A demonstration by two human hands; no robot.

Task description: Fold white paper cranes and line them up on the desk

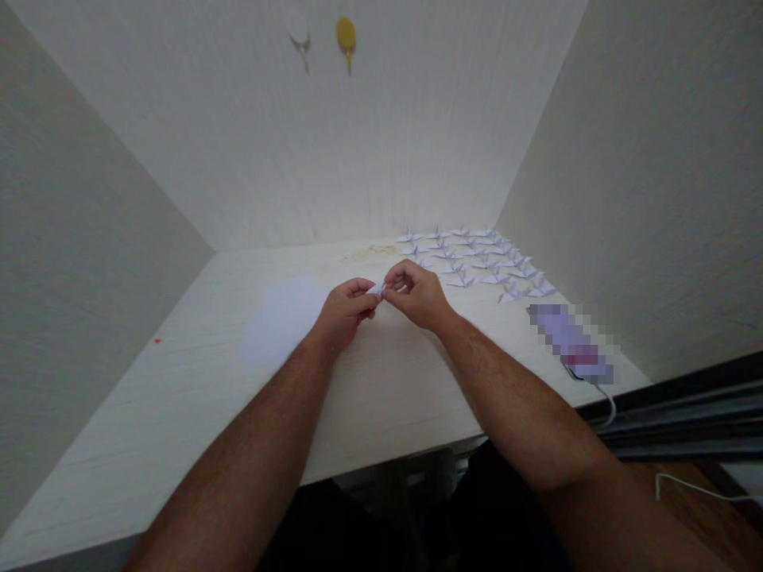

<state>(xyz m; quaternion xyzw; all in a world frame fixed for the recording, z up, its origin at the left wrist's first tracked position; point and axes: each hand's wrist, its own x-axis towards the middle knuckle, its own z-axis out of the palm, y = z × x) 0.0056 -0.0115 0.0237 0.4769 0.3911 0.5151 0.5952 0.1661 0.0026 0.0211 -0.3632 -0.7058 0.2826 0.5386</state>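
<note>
Above the middle of the white table, a small piece of folded white paper (377,290) is pinched between my two hands. My left hand (349,311) grips its left side with thumb and fingers closed. On the right side, the thumb and fingertips of my right hand (417,294) close on the same paper. Its exact shape is too small to tell. Several folded white paper cranes (462,276) stand in rows at the back right, just beyond my right hand. White paper sheets (283,318) lie to the left of my left hand.
A blurred-out phone-like device (569,342) with a white cable (613,407) lies near the table's right edge. Walls enclose the table (387,397) at the back and sides. Yellow (346,33) and white (298,30) hooks hang on the back wall.
</note>
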